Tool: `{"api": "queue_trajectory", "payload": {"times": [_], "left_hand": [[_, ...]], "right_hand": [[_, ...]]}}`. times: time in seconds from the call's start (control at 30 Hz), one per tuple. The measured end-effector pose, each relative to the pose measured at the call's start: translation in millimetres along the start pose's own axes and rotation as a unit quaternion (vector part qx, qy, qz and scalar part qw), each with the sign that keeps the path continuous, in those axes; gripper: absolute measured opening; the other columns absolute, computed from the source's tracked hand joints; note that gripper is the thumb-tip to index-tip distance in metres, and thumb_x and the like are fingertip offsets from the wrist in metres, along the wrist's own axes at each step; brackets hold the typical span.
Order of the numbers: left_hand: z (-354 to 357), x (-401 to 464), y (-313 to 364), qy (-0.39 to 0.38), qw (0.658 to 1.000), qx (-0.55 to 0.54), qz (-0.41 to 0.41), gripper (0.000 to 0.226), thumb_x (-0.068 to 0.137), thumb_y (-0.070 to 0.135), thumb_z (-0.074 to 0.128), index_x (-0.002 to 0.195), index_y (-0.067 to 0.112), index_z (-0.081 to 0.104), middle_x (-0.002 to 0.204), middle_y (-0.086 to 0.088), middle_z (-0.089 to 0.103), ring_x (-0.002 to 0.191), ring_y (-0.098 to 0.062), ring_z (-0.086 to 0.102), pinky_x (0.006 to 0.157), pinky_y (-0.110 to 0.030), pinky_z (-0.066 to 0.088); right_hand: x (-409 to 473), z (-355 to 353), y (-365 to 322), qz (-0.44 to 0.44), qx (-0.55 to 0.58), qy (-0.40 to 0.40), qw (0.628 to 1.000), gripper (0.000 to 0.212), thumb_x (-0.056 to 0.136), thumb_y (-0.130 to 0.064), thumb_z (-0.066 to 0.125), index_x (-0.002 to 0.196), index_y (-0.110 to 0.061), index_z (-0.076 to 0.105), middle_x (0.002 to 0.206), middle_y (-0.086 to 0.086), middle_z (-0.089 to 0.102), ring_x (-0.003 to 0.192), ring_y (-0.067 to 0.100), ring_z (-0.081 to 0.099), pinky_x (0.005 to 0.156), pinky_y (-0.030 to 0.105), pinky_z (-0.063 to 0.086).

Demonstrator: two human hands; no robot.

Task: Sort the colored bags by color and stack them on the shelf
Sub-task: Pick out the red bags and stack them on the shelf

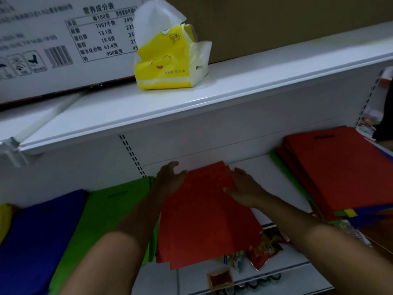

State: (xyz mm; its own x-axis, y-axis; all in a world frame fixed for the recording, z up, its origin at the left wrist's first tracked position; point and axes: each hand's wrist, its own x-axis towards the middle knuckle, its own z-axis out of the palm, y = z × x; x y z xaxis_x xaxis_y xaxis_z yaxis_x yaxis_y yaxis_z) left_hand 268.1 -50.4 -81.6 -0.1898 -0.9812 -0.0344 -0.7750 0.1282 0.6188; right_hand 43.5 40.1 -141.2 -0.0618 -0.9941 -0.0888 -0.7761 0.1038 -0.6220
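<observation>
A stack of red bags (204, 220) lies in the middle of the lower shelf (265, 179). My left hand (170, 179) touches its far left corner with relaxed fingers. Flat on the stack's right side rests my right hand (244, 188), fingers straight. To the left lie a green stack (110, 213), a blue stack (40, 237) and a bit of yellow (5, 218) at the frame's edge. At the right sits a mixed pile (344, 173) with red bags on top and green, yellow and blue edges showing beneath.
The upper shelf (244, 86) carries a yellow tissue pack in a clear plastic bag (170, 60) and a large white printed carton (53, 43). Snack packets (263, 250) lie on a level below the red stack. A slotted upright (131, 154) runs down the back panel.
</observation>
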Motion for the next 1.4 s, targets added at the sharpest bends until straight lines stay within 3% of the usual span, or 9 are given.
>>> {"api": "queue_trajectory", "payload": {"times": [0.1, 0.5, 0.63, 0.8, 0.93, 1.03, 1.13, 1.27, 1.4], "left_hand": [[-4.7, -0.8, 9.6, -0.003, 1.000, 0.000, 0.020, 0.057, 0.092, 0.042, 0.059, 0.142, 0.018, 0.043, 0.150, -0.009, 0.039, 0.133, -0.028, 0.042, 0.103, -0.034, 0.038], [-7.8, -8.3, 50.5, -0.019, 0.997, -0.041, 0.069, 0.056, 0.091, 0.041, 0.060, 0.140, 0.019, 0.044, 0.147, -0.010, 0.042, 0.126, -0.029, 0.049, 0.101, -0.041, 0.046], [-4.4, -10.1, 75.3, -0.023, 0.993, -0.064, 0.100, 0.057, 0.092, 0.045, 0.057, 0.141, 0.021, 0.043, 0.147, -0.008, 0.043, 0.126, -0.027, 0.048, 0.100, -0.039, 0.045], [16.3, -6.0, 126.7, -0.056, 0.982, -0.104, 0.148, 0.058, 0.090, 0.047, 0.058, 0.140, 0.021, 0.045, 0.143, -0.008, 0.047, 0.122, -0.025, 0.051, 0.086, -0.029, 0.048], [49.5, -1.9, 168.7, -0.090, 0.974, -0.132, 0.160, 0.057, 0.088, 0.046, 0.062, 0.136, 0.020, 0.050, 0.137, -0.009, 0.052, 0.119, -0.025, 0.054, 0.101, -0.038, 0.045], [80.4, -1.1, 195.9, -0.109, 0.970, -0.154, 0.150, 0.056, 0.088, 0.041, 0.064, 0.135, 0.015, 0.051, 0.135, -0.011, 0.053, 0.119, -0.025, 0.054, 0.096, -0.031, 0.044], [113.1, 3.1, 216.8, -0.133, 0.967, -0.171, 0.131, 0.057, 0.089, 0.039, 0.064, 0.137, 0.012, 0.048, 0.137, -0.012, 0.051, 0.120, -0.027, 0.053, 0.091, -0.030, 0.044], [165.2, 15.2, 245.7, -0.158, 0.968, -0.173, 0.088, 0.063, 0.088, 0.044, 0.063, 0.140, 0.014, 0.044, 0.142, -0.012, 0.047, 0.123, -0.028, 0.052, 0.102, -0.041, 0.045], [215.3, 13.6, 268.7, -0.149, 0.975, -0.156, 0.047, 0.055, 0.091, 0.038, 0.061, 0.133, 0.005, 0.050, 0.136, -0.014, 0.053, 0.121, -0.029, 0.053, 0.097, -0.033, 0.043]], "right_hand": [[-13.2, -7.4, 0.8, 0.022, 0.006, 0.017, 1.000, 0.073, 0.096, -0.050, 0.049, 0.154, -0.025, 0.014, 0.162, 0.004, 0.008, 0.147, 0.024, 0.016, 0.119, 0.041, 0.021], [-53.5, -43.0, 17.2, 0.081, -0.001, 0.064, 0.995, 0.076, 0.096, -0.049, 0.050, 0.154, -0.018, 0.012, 0.162, 0.005, 0.008, 0.148, 0.019, 0.012, 0.120, 0.031, 0.015], [-68.2, -72.6, 12.0, 0.072, -0.035, 0.134, 0.988, 0.071, 0.096, -0.042, 0.053, 0.152, -0.012, 0.022, 0.157, 0.005, 0.024, 0.143, 0.022, 0.026, 0.112, 0.026, 0.022], [-89.7, -112.3, 29.7, 0.091, -0.051, 0.206, 0.973, 0.059, 0.091, -0.033, 0.060, 0.143, -0.013, 0.040, 0.144, 0.012, 0.046, 0.131, 0.030, 0.045, 0.105, 0.033, 0.036], [-108.3, -142.8, 64.6, 0.162, -0.058, 0.218, 0.961, 0.060, 0.097, -0.037, 0.052, 0.145, -0.006, 0.035, 0.148, 0.014, 0.041, 0.138, 0.029, 0.035, 0.112, 0.034, 0.031], [-117.8, -161.8, 100.2, 0.210, -0.037, 0.222, 0.952, 0.063, 0.097, -0.040, 0.051, 0.146, -0.006, 0.033, 0.147, 0.015, 0.041, 0.136, 0.031, 0.038, 0.109, 0.041, 0.036], [-122.5, -177.2, 133.2, 0.229, -0.030, 0.231, 0.945, 0.053, 0.097, -0.041, 0.049, 0.139, -0.010, 0.040, 0.138, 0.011, 0.049, 0.122, 0.027, 0.050, 0.101, 0.039, 0.044], [-123.2, -201.4, 182.5, 0.204, -0.059, 0.239, 0.948, 0.051, 0.100, -0.035, 0.047, 0.144, -0.011, 0.037, 0.144, 0.009, 0.045, 0.132, 0.028, 0.042, 0.111, 0.040, 0.034], [-118.2, -215.7, 237.4, 0.222, -0.048, 0.210, 0.951, 0.058, 0.097, -0.040, 0.050, 0.145, -0.012, 0.036, 0.146, 0.011, 0.043, 0.136, 0.032, 0.038, 0.112, 0.047, 0.032]]}}
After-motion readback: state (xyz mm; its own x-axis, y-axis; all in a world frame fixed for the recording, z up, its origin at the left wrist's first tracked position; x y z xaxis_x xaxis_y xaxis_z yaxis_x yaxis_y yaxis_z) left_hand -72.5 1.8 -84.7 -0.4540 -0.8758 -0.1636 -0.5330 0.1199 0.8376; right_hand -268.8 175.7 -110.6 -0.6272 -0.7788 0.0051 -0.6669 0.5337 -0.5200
